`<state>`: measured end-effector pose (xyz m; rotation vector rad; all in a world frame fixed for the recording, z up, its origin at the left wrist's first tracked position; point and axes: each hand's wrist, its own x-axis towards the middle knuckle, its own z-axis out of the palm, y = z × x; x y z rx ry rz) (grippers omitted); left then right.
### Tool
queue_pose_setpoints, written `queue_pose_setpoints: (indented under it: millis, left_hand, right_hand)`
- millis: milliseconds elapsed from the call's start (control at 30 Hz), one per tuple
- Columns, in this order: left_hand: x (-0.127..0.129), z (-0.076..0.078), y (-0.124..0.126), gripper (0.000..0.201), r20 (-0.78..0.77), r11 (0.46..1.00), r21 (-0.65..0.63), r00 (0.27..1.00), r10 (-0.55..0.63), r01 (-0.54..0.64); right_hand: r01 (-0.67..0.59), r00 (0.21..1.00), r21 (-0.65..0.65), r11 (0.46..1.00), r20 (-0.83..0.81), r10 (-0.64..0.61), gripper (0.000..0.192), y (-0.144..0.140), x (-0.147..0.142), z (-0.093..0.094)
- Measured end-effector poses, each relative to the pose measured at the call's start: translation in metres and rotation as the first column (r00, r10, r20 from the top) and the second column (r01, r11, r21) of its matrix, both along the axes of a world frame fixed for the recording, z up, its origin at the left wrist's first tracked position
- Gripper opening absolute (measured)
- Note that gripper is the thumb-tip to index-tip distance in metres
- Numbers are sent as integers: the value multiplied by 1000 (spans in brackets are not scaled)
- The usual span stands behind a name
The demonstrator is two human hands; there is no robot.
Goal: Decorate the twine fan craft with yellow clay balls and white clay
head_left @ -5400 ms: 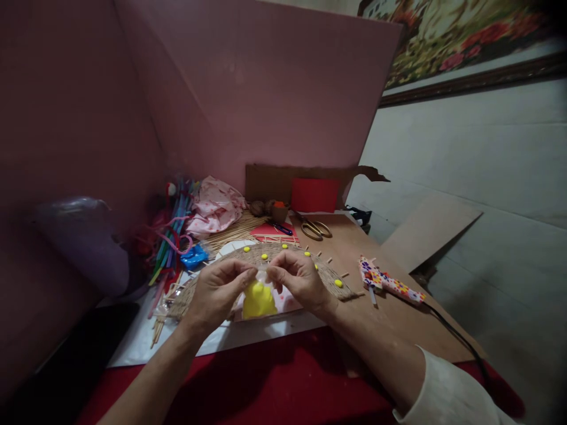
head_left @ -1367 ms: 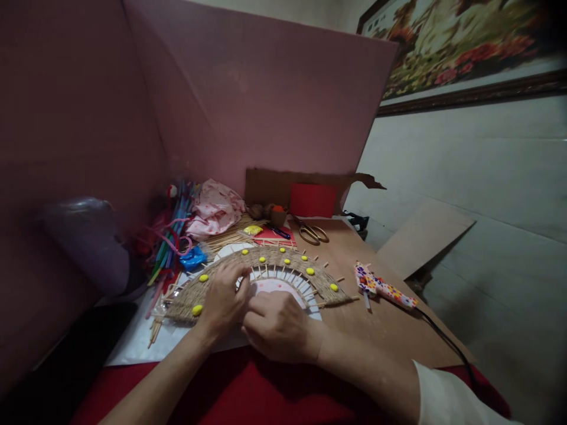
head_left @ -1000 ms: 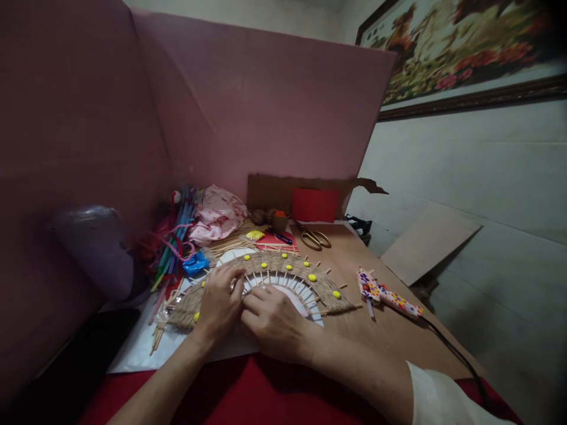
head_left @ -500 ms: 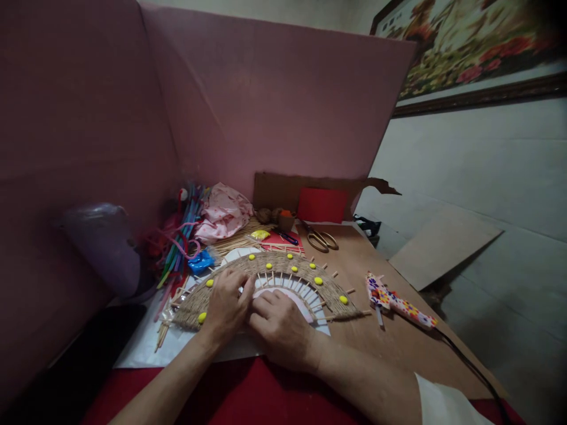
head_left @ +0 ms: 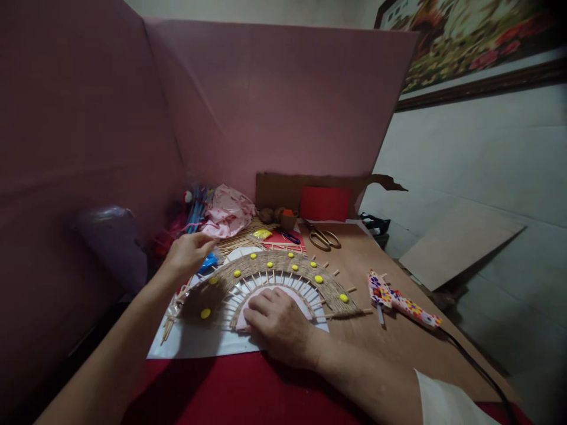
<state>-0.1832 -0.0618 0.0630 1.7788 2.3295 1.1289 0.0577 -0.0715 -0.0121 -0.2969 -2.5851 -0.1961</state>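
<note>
A half-round fan of wooden sticks woven with jute twine (head_left: 274,268) lies on white paper (head_left: 190,339), dotted with several yellow clay dots (head_left: 205,313). My right hand (head_left: 277,321) rests flat on its pink centre, fingers together, pressing it down. My left hand (head_left: 188,252) is stretched out to the far left, over the blue packet (head_left: 208,262) and next to the bundle of coloured pipe cleaners (head_left: 192,206); its fingers are loosely spread and I see nothing in them.
A flower-patterned glue gun (head_left: 401,298) with a black cord lies right of the fan on brown cardboard (head_left: 381,336). Scissors (head_left: 322,236), red card (head_left: 325,203), a yellow clay lump (head_left: 262,234), loose sticks and pink cloth (head_left: 228,209) sit at the back. Pink boards wall the left and rear.
Earlier both hands held a bag of yellow clay, then pressed on the fan. My left hand has now left the fan and reached toward the far left pile.
</note>
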Motion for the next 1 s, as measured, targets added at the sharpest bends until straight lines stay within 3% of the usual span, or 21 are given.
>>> queue_pose_setpoints:
  millis: [67,133,167,300,500,567,667,767,833,900,1000]
  left_hand:
    - [-10,-4,7,17,-167,996,-35,983,76,-83]
    - [-14,-14,15,18,-300,988,-156,953,-45,-3]
    - [-15,-21,18,19,-319,979,-201,944,-83,18]
    - [-16,-39,26,25,-331,970,-241,942,-56,-27]
    - [-16,-32,24,25,-365,962,-246,931,21,-118]
    - [-17,-25,25,26,-371,972,-185,926,67,-144]
    - [-22,-13,31,28,-363,967,50,898,250,-250]
    - [-34,-4,43,34,-243,857,225,825,510,-463]
    - [-43,-3,50,38,-222,838,126,809,545,-530]
    - [-50,-6,56,33,-277,869,-49,842,462,-493]
    - [-55,-13,61,24,-311,893,-113,869,384,-435]
  right_hand:
    - [-5,1000,-1,1000,-3,5,9,1,0,0]
    - [-6,1000,-7,1000,-4,6,10,1,0,0]
    - [-10,1000,-12,1000,-5,10,11,1,0,0]
    - [-14,1000,-31,999,-4,14,13,1,0,0]
    - [4,1000,-43,999,-6,-4,12,0,-1,-1]
    - [1,1000,-48,999,-13,-1,12,0,-1,-1]
    - [-8,1000,-47,999,-19,8,11,0,-1,-1]
    - [-8,1000,-44,999,-25,7,12,0,-1,0]
    - [-7,1000,-46,999,-24,6,12,0,-1,0]
    - [-5,1000,-54,999,-9,4,11,0,-1,0]
    - [-1,1000,-69,998,13,2,10,0,-1,0]
